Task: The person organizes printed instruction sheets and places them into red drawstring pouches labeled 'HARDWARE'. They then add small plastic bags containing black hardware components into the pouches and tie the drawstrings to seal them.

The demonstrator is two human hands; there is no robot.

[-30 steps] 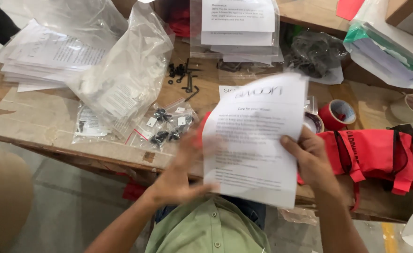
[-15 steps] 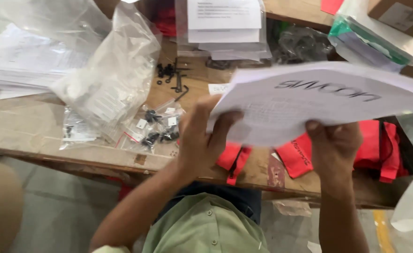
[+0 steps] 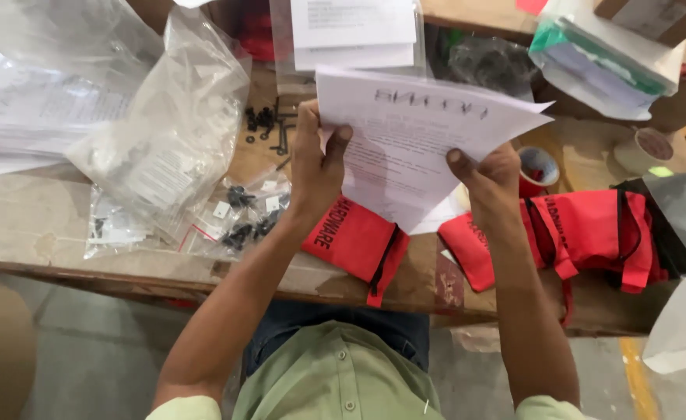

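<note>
Left hand: your left hand (image 3: 315,167) is closed on the near-left edge of the printed sheet (image 3: 413,148), thumb on top.
Right hand: your right hand (image 3: 491,183) pinches the sheet's near-right edge, fingers curled under.
Sheet: held above the worktop (image 3: 39,225), tilted away from you; possibly more than one sheet, the edges are hard to separate.
Doing it well: keep both grips even and the corners aligned so the paper does not crease.
Below the sheet: red pouches (image 3: 592,233) and a red tape roll (image 3: 536,167).
Left of the sheet: black screws (image 3: 265,123) and clear plastic bags (image 3: 164,148).
Hidden: the sheet covers the worktop behind it.
</note>
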